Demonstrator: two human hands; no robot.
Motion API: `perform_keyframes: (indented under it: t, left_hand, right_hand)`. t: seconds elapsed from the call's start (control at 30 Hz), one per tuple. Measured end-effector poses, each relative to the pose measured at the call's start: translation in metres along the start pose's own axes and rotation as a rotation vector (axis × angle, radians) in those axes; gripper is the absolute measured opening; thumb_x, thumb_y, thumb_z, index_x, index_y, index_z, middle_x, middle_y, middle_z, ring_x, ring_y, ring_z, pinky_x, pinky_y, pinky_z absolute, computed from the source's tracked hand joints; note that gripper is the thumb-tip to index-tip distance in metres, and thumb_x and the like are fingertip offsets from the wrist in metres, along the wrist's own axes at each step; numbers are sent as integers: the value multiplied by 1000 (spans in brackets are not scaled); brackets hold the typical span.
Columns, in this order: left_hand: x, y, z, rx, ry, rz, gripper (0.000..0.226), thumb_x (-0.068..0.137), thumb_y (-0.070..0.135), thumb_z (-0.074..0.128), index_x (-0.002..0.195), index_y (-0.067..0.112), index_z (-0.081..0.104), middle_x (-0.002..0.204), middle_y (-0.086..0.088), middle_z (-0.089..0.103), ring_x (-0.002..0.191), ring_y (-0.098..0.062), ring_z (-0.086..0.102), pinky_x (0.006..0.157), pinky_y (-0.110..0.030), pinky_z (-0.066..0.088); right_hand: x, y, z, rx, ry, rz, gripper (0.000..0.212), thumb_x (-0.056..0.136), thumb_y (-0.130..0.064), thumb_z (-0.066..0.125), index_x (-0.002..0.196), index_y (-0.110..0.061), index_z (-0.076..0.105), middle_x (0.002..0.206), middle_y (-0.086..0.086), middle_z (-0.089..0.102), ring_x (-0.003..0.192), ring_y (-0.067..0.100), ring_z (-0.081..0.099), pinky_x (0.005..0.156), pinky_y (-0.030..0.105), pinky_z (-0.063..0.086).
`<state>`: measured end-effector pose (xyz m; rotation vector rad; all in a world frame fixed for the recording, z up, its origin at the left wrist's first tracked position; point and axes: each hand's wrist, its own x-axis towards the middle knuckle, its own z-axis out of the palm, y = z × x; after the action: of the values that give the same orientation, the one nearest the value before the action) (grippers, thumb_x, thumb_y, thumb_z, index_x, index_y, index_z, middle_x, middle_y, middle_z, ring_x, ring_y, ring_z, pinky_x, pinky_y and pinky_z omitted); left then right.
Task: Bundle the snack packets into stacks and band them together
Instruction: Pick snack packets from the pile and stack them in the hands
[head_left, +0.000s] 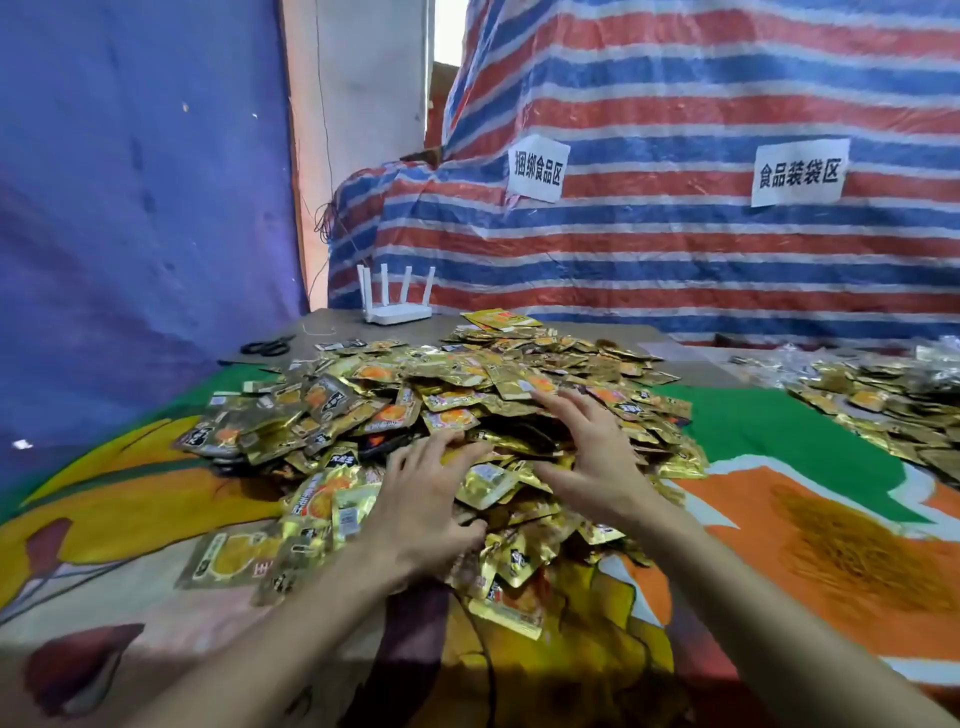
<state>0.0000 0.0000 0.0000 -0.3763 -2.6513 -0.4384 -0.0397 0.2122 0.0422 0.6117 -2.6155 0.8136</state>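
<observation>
Head view: left hand (421, 499) and right hand (592, 457) rest with fingers spread on the near slope of the heap of gold snack packets (467, 384), gripping none. Packet print is too blurred to read. On the striped tarp (675, 260) behind, the nearer sign (537, 169) reads 捆绑食品区 and the farther sign (800, 171) reads 食品装袋区.

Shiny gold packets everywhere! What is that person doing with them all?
A person is reaching into a big heap of gold snack packets on a cloth-covered table. The left hand and right hand both rest on top of the heap with fingers spread, gripping nothing. No stack looks banded yet. Scissors and a white router sit at the far edge, and another pile lies off to the right.
</observation>
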Motion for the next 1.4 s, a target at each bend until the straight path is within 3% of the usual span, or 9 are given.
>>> perform_keyframes:
  t: [0.17,0.37,0.53,0.67,0.83,0.9,1.07,1.2,1.4]
  left_hand:
    - [39,-18,22,179,-122,-25,77,83,38,65,152,32,31,161,1,28,147,-22,27,120,-45,24]
    - [39,-31,17,79,41,85,56,91,17,67,143,31,53,138,8,61,130,-17,54,106,-39,44]
    - [51,-35,-20,-253,-105,-10,33,94,10,65,115,34,73,106,9,75,100,-13,69,91,-42,56]
    - [59,-35,-47,-529,11,-49,13,94,10,66,86,18,71,83,4,75,65,-15,73,66,-36,59]
    - [69,-40,-65,-745,125,-189,6,92,8,69,86,11,67,78,-7,76,68,-21,75,64,-32,60]
    - [72,-46,-65,-888,174,-256,5,89,8,71,87,11,68,79,-6,77,69,-23,75,58,-28,59]
    - [89,-55,-55,-1272,269,-478,31,71,13,78,98,2,66,87,-11,78,80,-30,76,60,-34,60]
    - [106,-53,-38,-1550,362,-551,13,85,-1,71,96,-3,66,93,-20,75,77,-31,75,59,-39,62]
    - [107,-53,4,-1713,419,-553,26,89,-1,66,112,-12,63,100,-23,73,82,-34,73,61,-42,63]
  right_hand:
    - [53,19,16,-186,-227,214,92,84,-35,67,159,-42,14,167,2,15,153,28,11,118,62,17]
    - [70,40,22,-271,-146,131,62,86,-48,64,144,-34,53,140,1,59,131,24,50,95,47,53]
    - [64,48,15,-242,-66,93,46,92,-57,63,134,-39,63,136,-9,64,109,13,64,74,32,51]
    - [55,41,20,-57,111,51,48,91,-54,65,131,-28,67,133,-5,63,123,17,55,102,47,47]
    - [33,11,27,412,130,-123,65,83,-66,57,136,-28,60,126,-35,51,119,-12,48,101,14,39]
    - [35,1,31,535,94,-105,66,84,-57,69,142,-28,54,129,-29,55,118,-11,53,97,9,42]
    - [61,-17,32,854,213,84,42,77,-12,86,115,-19,68,108,-1,72,97,15,73,85,42,62]
    - [80,-19,40,972,226,181,25,78,-16,87,96,-18,70,98,9,75,86,24,76,76,48,64]
    - [88,-15,80,953,457,162,20,81,-15,85,94,-21,70,100,7,72,96,27,70,84,54,59]
